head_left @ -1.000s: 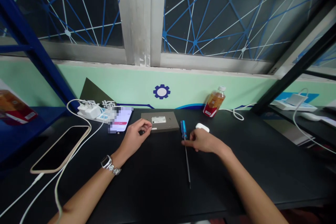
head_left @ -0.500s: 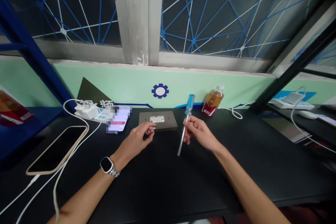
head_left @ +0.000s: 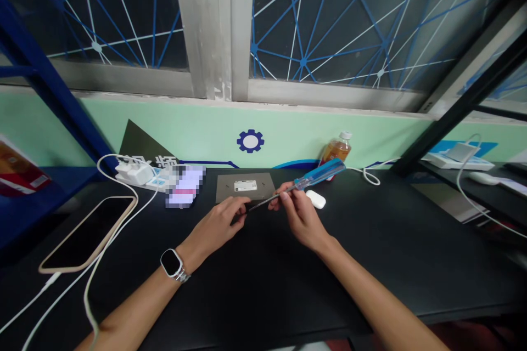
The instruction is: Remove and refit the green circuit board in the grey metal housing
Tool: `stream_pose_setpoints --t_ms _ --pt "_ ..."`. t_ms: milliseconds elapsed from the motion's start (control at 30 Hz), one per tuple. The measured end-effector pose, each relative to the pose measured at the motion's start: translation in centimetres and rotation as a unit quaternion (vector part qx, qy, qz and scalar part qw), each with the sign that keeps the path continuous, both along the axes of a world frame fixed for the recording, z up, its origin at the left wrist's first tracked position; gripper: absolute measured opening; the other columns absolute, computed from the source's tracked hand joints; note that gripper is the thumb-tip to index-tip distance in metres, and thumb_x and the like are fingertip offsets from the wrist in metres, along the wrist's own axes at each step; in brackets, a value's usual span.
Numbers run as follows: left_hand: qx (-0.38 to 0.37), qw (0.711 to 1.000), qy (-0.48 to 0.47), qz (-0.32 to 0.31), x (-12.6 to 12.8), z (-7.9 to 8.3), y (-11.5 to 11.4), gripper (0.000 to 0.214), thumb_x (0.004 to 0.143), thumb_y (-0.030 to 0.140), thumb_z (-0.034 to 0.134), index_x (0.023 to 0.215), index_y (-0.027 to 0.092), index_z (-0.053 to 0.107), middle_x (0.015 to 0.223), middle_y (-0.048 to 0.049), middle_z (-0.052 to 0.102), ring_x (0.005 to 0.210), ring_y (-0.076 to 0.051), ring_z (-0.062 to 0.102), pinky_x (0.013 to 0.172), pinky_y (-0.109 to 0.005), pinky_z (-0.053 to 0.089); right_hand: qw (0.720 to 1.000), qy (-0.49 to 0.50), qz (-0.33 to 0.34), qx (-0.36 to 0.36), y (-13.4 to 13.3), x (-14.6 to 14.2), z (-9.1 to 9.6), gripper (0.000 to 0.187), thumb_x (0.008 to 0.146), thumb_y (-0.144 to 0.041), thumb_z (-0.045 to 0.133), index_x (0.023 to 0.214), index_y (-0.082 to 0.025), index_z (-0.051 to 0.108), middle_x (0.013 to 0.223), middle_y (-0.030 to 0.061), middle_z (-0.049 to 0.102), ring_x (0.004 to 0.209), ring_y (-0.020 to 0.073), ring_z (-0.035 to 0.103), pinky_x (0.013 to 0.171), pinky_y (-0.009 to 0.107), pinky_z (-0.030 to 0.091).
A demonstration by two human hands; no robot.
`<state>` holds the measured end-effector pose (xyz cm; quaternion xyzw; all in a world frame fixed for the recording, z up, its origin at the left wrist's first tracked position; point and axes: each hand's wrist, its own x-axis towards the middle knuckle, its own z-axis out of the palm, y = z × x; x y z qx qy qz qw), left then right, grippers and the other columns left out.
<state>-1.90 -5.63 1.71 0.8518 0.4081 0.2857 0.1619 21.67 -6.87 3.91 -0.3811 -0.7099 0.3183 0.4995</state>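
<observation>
A screwdriver (head_left: 320, 173) with a clear blue handle and a thin metal shaft lies across my right hand (head_left: 303, 215), whose fingers close around the shaft just below the handle. Its handle points up to the right, and the tip reaches down-left to my left hand (head_left: 218, 226). The fingers of that hand are pinched together at the tip; whether they grip the tip itself or something small and dark there, I cannot tell. Right behind both hands lies a flat grey-brown box (head_left: 225, 187) with a white label.
A small white rounded case (head_left: 316, 199) sits beside my right hand, with a drink bottle (head_left: 338, 148) behind it. To the left are a phone in a beige case (head_left: 88, 236), white cables, a second phone (head_left: 185, 186) and a power strip with chargers (head_left: 138, 174).
The screwdriver has swung from nearly upright to a low slant, its tip now at my left fingers. My right hand has moved left, uncovering the white case.
</observation>
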Motion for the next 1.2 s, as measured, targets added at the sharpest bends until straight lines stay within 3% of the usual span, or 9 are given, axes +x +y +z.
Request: stream_pose_setpoints --t_ms 767,833,967,1200 --pt "0.009 1.0 0.017 0.008 0.0 -0.1 0.0 0.039 0.091 0.011 0.051 0.127 0.026 0.052 0.098 -0.0027 0.062 0.086 -0.018 0.063 0.08 -0.032 0.053 0.996 -0.082 0.006 0.039 -0.3 0.0 0.6 0.018 0.105 -0.034 0.036 0.107 -0.023 0.051 0.09 0.0067 0.064 0.085 0.0201 0.065 0.082 0.037 0.053" --pt "0.011 1.0 0.019 0.007 0.0 -0.1 0.0 0.039 0.091 0.011 0.051 0.127 0.026 0.052 0.099 -0.0028 0.062 0.087 -0.018 0.063 0.081 -0.033 0.053 0.995 -0.086 -0.001 0.049 -0.4 0.0 0.9 0.02 0.105 -0.036 0.037 0.104 -0.023 0.052 0.097 0.0092 0.063 0.085 0.0206 0.063 0.082 0.038 0.053" --pt "0.013 1.0 0.014 0.005 0.2 -0.2 0.1 0.038 0.091 0.01 0.052 0.126 0.025 0.052 0.1 -0.0035 0.062 0.088 -0.019 0.063 0.082 -0.034 0.053 0.997 -0.061 0.007 0.047 -0.5 -0.5 1.2 0.024 0.104 -0.04 0.036 0.103 -0.023 0.054 0.113 0.0122 0.062 0.084 0.0198 0.064 0.079 0.038 0.054" --pt "0.01 0.999 -0.041 0.004 1.2 0.6 0.3 0.037 0.091 0.01 0.053 0.124 0.026 0.055 0.1 -0.0035 0.063 0.089 -0.018 0.063 0.083 -0.032 0.052 0.999 0.023 0.022 0.009 0.2 -0.9 1.8 0.021 0.103 -0.043 0.04 0.106 -0.024 0.05 0.102 0.009 0.07 0.082 0.0204 0.07 0.078 0.037 0.058"
